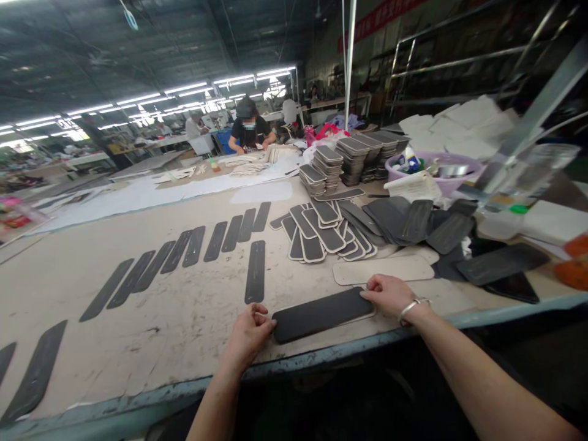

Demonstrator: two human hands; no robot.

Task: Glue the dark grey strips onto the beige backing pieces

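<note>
A long black panel with rounded corners [321, 313] lies near the table's front edge, a thin pale rim showing beneath its right end. My right hand [390, 296], with a bracelet at the wrist, pinches the panel's upper right corner. At the opposite end, my left hand [250, 335] has its fingers curled and its thumb against the panel's left edge. A pale panel of similar shape [383, 271] rests just beyond my right hand. Above my left hand lies a single dark strip [255, 272].
Dark strips [156, 264] form a slanting row at left. Loose pale-rimmed panels [316, 236], stacked panels [326, 165] and dark pieces [418, 220] cover the right side. A purple basin [454, 184] holds tools. Across the table, a person [250, 131] handles pale pieces.
</note>
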